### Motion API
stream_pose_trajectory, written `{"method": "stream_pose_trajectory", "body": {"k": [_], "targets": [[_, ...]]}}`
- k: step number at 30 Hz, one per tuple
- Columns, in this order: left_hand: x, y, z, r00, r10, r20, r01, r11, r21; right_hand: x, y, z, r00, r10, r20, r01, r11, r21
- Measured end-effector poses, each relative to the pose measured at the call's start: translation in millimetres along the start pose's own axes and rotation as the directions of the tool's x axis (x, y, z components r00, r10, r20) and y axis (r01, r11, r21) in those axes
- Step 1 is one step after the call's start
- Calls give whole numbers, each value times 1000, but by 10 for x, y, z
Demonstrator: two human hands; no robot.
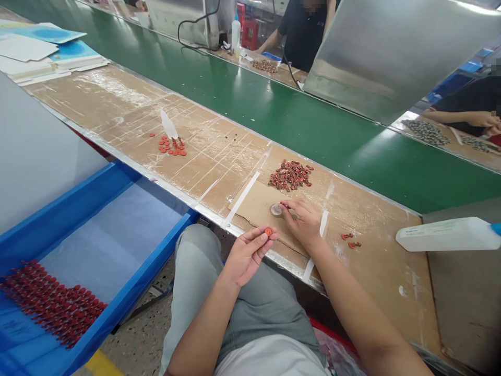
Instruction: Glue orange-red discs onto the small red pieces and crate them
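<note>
Left hand (pixel 247 255) pinching red disc (pixel 268 232), right hand (pixel 302 219) pinching small piece (pixel 282 204), bottle label (pixel 426 228) illegible

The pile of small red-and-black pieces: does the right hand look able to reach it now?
Probably yes: the pile lies just beyond the right hand, and nothing seems to stand between them.

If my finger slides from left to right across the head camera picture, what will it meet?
Red pieces in the blue tray, loose red discs, left hand holding a red disc, right hand, two red pieces, large white bottle.
</note>
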State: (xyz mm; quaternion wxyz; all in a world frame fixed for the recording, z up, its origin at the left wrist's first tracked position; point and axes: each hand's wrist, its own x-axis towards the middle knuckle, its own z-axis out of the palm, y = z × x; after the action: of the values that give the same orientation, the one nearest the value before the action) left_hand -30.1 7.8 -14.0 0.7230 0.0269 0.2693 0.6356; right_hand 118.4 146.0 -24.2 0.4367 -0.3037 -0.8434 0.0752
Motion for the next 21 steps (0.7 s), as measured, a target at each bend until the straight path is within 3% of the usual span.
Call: {"method": "stream_pose_trajectory", "body": {"k": [4,10,13,17,21], "targets": [[-12,3,4,1000,15,-9,-15,1000,14,5,-45,-26,997,68,-26,-67,997,31],[-4,-2,5,999,29,-42,-29,999,16,8,-118,-48,947,306,-92,-291,945,148],[11,-14,12,997,43,-57,-42,999,7,13,-159,-43,868,488,-93,-448,850,277],[19,-33,36,996,63,-69,-63,998,-1,24,-338,-99,738,675,-11,-566,627,535],[-13,-59,84,996,65,-57,-65,998,9,-33,-655,-218,716,697,41,-555,532,640]]}}
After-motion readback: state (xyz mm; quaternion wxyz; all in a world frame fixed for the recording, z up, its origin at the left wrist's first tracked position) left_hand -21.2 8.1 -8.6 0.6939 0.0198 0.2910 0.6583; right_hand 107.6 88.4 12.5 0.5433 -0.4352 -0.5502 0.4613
